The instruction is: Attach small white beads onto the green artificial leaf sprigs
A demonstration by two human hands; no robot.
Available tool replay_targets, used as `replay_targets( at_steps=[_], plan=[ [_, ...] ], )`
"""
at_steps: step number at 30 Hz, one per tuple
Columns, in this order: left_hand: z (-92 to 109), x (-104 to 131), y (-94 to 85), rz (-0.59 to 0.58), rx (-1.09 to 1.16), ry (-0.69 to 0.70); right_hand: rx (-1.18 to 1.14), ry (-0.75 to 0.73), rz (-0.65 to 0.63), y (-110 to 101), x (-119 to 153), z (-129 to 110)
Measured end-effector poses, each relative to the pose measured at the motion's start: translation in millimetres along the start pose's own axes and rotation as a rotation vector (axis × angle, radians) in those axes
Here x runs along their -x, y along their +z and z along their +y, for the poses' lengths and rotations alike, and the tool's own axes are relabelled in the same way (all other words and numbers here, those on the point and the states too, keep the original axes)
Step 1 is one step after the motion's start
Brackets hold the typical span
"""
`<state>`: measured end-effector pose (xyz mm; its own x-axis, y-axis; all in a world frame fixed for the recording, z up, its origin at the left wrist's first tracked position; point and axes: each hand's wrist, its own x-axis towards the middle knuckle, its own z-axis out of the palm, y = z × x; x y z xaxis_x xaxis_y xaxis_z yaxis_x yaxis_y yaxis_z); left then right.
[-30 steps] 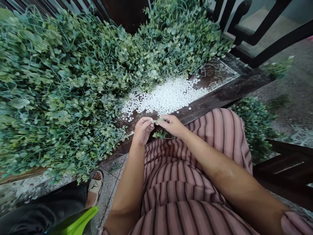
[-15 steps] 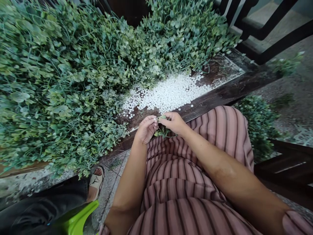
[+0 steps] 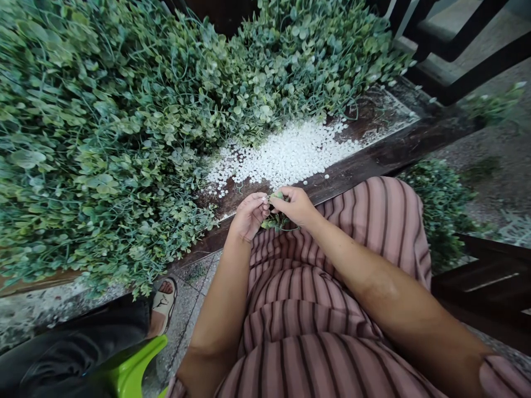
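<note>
Left hand (image 3: 249, 216): fingers together at the tips, pinching what looks like a small white piece (image 3: 264, 198). 
Right hand (image 3: 297, 207): thumb and forefinger clamped on a green sprig (image 3: 279, 195), the tips of both hands nearly meeting; lower leaves hang beneath the hands, over the lap.

Handling, by judgement: a light pinch near the stem's end should keep the thin sprig from bending; the right fingers best serve as the steady side, the left making small, straight movements. Too hard a squeeze could make the small piece slip. Wrists kept low would spare the arms.

Worktop (image 3: 360, 167): dark wood, its near edge running slantwise just beside the hands and the striped dress (image 3: 332, 315). 
White pieces (image 3: 298, 149): spread heap beyond the hands; one stray piece (image 3: 327, 176) near the edge, easily brushed off. 
Leafy heap (image 3: 136, 121): crowds the left and far sides, limiting sideways reach. 
Room: most freedom above the lap and along the strip of worktop rightwards, towards the dark rails (image 3: 467, 48). 
Another person's foot (image 3: 164, 304): sandalled, lower left, near a green chair (image 3: 139, 365).
</note>
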<state>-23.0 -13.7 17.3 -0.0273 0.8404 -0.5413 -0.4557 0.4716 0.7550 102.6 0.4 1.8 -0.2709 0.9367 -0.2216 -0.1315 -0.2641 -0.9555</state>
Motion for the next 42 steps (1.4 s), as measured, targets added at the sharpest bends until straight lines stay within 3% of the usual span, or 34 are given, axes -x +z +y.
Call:
replay_targets(
  at_steps=[42],
  plan=[
    [-13,-2,12.1,0.152,0.047,0.081,0.185,-0.136,0.156,7,4,6]
  ],
)
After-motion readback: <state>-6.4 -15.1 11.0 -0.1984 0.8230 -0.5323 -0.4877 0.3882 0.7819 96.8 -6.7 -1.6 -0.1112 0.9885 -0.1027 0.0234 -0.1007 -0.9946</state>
